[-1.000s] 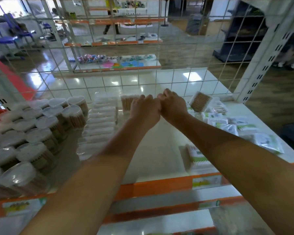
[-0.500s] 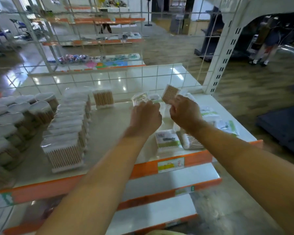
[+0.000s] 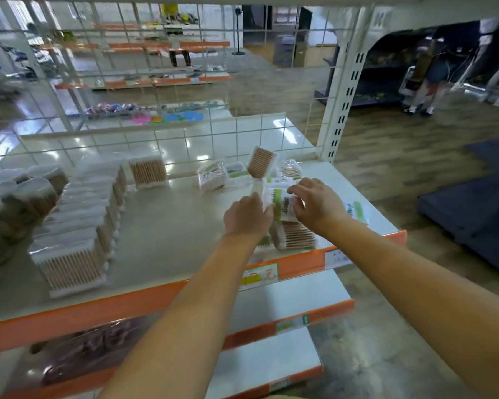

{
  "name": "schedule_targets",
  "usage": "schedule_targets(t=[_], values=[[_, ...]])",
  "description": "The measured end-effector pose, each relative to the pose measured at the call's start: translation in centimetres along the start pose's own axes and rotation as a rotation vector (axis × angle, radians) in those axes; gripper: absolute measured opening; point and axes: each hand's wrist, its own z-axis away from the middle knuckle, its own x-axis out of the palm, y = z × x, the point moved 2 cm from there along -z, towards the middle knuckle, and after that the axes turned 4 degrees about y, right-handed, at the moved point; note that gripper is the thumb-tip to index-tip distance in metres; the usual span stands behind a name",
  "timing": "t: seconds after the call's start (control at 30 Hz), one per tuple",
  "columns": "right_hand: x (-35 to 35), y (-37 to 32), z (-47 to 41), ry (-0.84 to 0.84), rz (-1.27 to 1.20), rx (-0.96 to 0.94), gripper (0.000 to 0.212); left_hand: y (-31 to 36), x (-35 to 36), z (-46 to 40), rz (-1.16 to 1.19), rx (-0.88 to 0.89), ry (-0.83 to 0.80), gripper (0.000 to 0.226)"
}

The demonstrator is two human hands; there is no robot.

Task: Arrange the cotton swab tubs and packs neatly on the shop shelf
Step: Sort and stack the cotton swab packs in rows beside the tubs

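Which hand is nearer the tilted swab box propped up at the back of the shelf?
Left. The left hand sits just below the tilted swab box; the right hand is below it and farther off to the right.

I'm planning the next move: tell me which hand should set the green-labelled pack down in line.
Right, probably. The right hand curls over the green-labelled pack from above, while the left hand only steadies its left edge, so the right hand looks better placed.
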Motion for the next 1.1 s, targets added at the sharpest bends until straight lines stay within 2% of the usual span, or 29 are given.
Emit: schedule_targets(t=[0.17, 0.37, 0.5, 0.57, 0.67, 0.73, 0.83, 0.97, 1.1], values=[[0.2, 0.6, 0.5, 0.037, -0.055, -0.028, 0.027, 0.2, 1.3, -0.3, 0.029, -0.093, 0.022, 0.051], [0.5, 1.7, 1.3, 0.058, -0.095, 0.025, 0.025, 0.2, 1.6, -0.2, 0.245, -0.091, 0.048, 0.045], [0.8, 1.9, 1.7, 0.086, -0.159, 0.098, 0.026, 0.2, 0.8, 0.0, 0.356, -0.124, 0.012, 0.050], [0.8, 1.7, 1.6, 0.107, -0.192, 0.097, 0.026, -0.2, 0.4, -0.2, 0.432, -0.161, -0.003, 0.044], [0.9, 1.3, 1.1, 0.108, -0.222, 0.109, 0.028, -1.1, -0.4, -0.8, 0.557, -0.227, 0.008, 0.019], [1.1, 0.6, 0.8, 0.117, -0.250, 0.115, 0.027, -1.9, -0.9, -1.1, 0.612, -0.266, 0.026, 0.010], [1.7, -0.5, 0.5, 0.111, -0.253, 0.102, 0.028, -2.3, -1.2, -1.5, 0.581, -0.241, 0.021, 0.012], [1.9, -1.2, 0.1, 0.147, -0.257, 0.087, 0.027, -1.1, -1.0, -0.8, 0.531, -0.250, -0.155, 0.037], [2.1, -1.7, -0.1, 0.167, -0.251, 0.084, 0.026, -1.0, -0.3, -0.5, 0.517, -0.253, -0.178, 0.018]])
